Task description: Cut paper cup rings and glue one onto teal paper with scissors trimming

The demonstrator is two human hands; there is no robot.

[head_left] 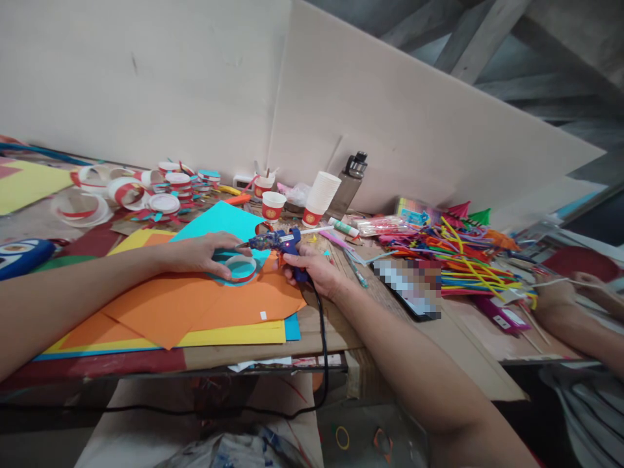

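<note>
My right hand [314, 265] is wrapped round the handle of a blue hot glue gun [287, 242], with a white glue stick [314, 230] poking out of its back end. The gun's nozzle points left, over a ring cut from a paper cup [241, 268]. My left hand [214, 253] grips the left side of this ring, thumb in front and fingers behind, close to the nozzle. Teal paper [219, 221] lies beneath the ring, on top of orange sheets [170, 312] and yellow ones. From the gun a black cord [324, 344] hangs over the table edge.
Several cut cup pieces [129, 192] lie at the back left. Paper cups [322, 195] and a dark bottle [348, 182] stand behind. To the right are a phone [404, 289], colourful pipe cleaners [472, 273] and another person's hands [560, 299].
</note>
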